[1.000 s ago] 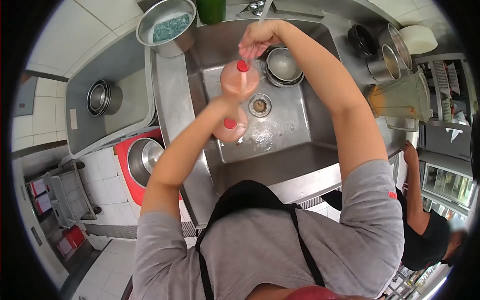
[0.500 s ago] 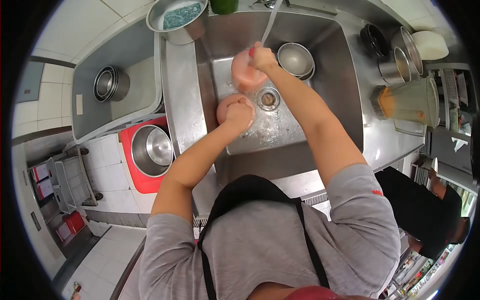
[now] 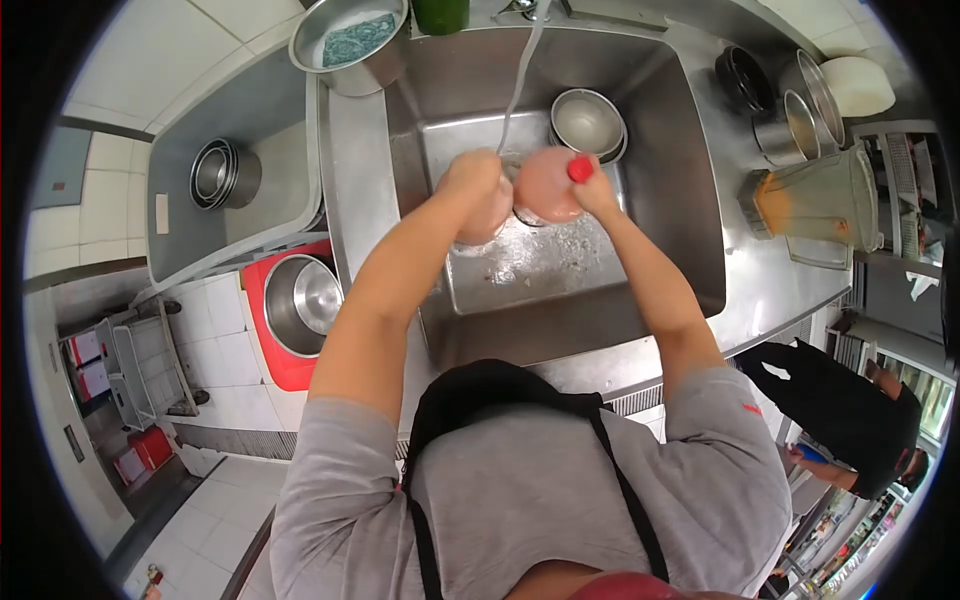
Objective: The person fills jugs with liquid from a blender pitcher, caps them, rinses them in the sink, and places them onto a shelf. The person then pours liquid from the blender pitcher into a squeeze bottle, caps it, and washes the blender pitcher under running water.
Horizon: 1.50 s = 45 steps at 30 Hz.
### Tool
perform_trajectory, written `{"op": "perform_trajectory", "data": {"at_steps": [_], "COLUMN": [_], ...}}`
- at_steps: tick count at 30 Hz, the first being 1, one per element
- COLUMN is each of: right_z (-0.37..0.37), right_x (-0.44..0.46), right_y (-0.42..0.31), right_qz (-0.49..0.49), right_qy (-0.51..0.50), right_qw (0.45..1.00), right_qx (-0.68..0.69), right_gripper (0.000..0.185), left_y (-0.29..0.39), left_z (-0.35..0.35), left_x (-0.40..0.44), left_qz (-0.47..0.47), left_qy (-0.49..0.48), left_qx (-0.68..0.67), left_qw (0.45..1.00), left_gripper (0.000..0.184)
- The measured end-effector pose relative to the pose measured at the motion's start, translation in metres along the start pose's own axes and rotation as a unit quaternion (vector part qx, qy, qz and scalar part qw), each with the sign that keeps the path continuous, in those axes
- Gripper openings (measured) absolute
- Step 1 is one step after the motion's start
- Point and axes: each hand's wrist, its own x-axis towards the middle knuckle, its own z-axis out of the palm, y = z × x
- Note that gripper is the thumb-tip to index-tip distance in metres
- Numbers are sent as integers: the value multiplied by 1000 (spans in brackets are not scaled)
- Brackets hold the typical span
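Note:
My right hand [image 3: 598, 192] is closed on a pink, rounded, translucent container [image 3: 546, 184] with a red knob-like part at the hand. Its kind is not clear. The container is tilted over the middle of the steel sink [image 3: 560, 325], in front of two nested metal bowls [image 3: 588, 122]. Just left of it, my left hand [image 3: 472, 178] closes round a second pink rounded container [image 3: 486, 222], largely hidden under the fingers. A pale line, water or a thin hose, runs from the tap [image 3: 522, 10] down beside my left hand. Wet specks dot the sink floor.
A grey tub [image 3: 235, 105] with stacked metal pots stands left. Below it, a metal pot [image 3: 290, 320] sits on a red base. A pot with a green scrubber [image 3: 358, 40] is at the sink's corner. A blender jug [image 3: 815, 205] lies right. A person in black [image 3: 835, 415] stands at lower right.
My right hand has moved right and nearer with its container, out from under the pale line. My left hand has shifted up with the other one. The person at right has changed posture.

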Motion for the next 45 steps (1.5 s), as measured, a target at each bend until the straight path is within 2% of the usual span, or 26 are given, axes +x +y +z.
{"op": "perform_trajectory", "data": {"at_steps": [8,11,13,14,16,17,19,20,21,22,23,24,25,26,28,30,31,34,36,38,40,41,42,43,44,45], "right_z": [-64,-67,-69,-74,-79,-82,-107,-132,-158,-173,-177,-172,-155,-135,-87,-46,-24,-23,-27,-27,4,9,15,16,10,-3], "right_x": [-81,-94,-97,-100,-101,-100,-95,-84,-73,-60,-45,-36,-17,-7,28,68,92,100,108,116,146,146,146,146,146,143], "right_y": [90,114,116,109,108,113,98,89,65,38,3,-19,-28,-59,-99,-141,-143,-152,-157,-167,-208,-191,-160,-148,-165,-197], "right_qz": [20,21,47,60,71,66,71,74,0,9,19,-84,-166,-170,-251,-306,-316,-343,-367,-390,-44,-40,-158,-271,-272,-121], "right_qy": [-52,-45,-45,-55,-62,-101,-226,-315,-377,-362,-328,-195,-136,-141,-237,-237,-230,-233,-240,-249,-438,-442,-312,-164,-165,-338], "right_qw": [998,998,996,994,993,990,970,934,881,853,868,931,942,956,920,900,903,896,888,878,868,865,929,948,948,931], "right_qx": [7,45,68,70,72,76,60,-154,-286,-377,-372,-296,-256,-191,-185,-200,-180,-158,-141,-126,-231,-235,-122,-1,-3,-64], "right_gripper": [58,60,61,63,65,73,91,89,74,53,39,24,23,20,21,23,22,23,24,27,16,16,19,23,23,20], "left_y": [0,-16,-21,-14,5,9,10,14,18,22,25,28,31,34,37,26,38,52,74,78,73,71,58,35,17,-3], "left_z": [-15,-14,-23,-25,-47,-59,-85,-103,-117,-122,-124,-125,-127,-129,-126,-105,-132,-162,-176,-155,-154,-150,-145,-145,-147,-148], "left_x": [94,114,134,140,151,149,144,137,129,123,122,123,125,126,128,142,115,77,32,30,25,24,29,37,38,40], "left_qz": [118,143,296,300,179,178,193,189,83,-26,-22,-19,-20,-20,0,179,54,88,100,358,398,437,367,293,181,63], "left_qy": [-48,22,-35,-43,-131,-131,-109,-105,-155,-204,-188,-186,-176,-164,-136,172,46,-16,53,151,215,271,315,356,252,138], "left_qx": [113,112,291,289,152,152,-33,-31,-215,-390,-396,-398,-430,-461,-444,-356,-378,-277,-182,-298,-305,-308,-252,-189,-239,-281], "left_qw": [985,983,909,908,963,963,975,976,961,897,899,898,885,872,886,901,923,957,977,872,838,800,838,867,920,947], "left_gripper": [23,21,20,20,18,18,17,17,19,23,29,29,30,31,30,26,29,34,39,34,31,29,33,37,36,35]}}
